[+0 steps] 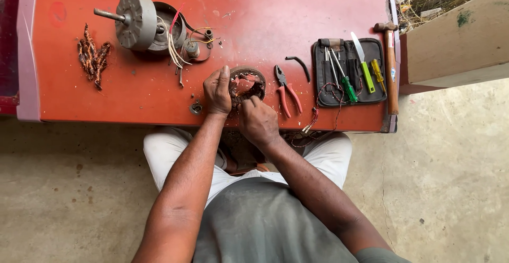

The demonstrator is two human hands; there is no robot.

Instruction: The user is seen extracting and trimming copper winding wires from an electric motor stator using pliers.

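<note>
The left hand [217, 90] is clenching the left rim of the stator [247, 85], a brown ring core lying on the red tabletop [297, 8], thumb up along its edge and fingers curled over it. The right hand [258, 120] is pressing in from the near side, its fingertips pinched on something small at the ring's lower edge; whether that is a wire or a bit of winding cannot be told, as the knuckles are covering it. The stator is sitting directly between the two grips, close to the tabletop's near edge. Just right of the right grip, pliers [287, 90] with red handles are lying, and beyond them a black tool pouch [371, 96] holding screwdrivers, with a hammer [391, 64] at its far side. Up and left of the left grip, the motor housing [137, 20] with its shaft and loose leads is resting, and farther left a heap of copper wire [93, 56]. To do this well, in my judgement, the left grip should be keeping the ring flat and steady while the right is pulling in short, even tugs along the slot, not sideways, so the laminations are not bending; the pliers are lying near enough for a stubborn strand.
</note>
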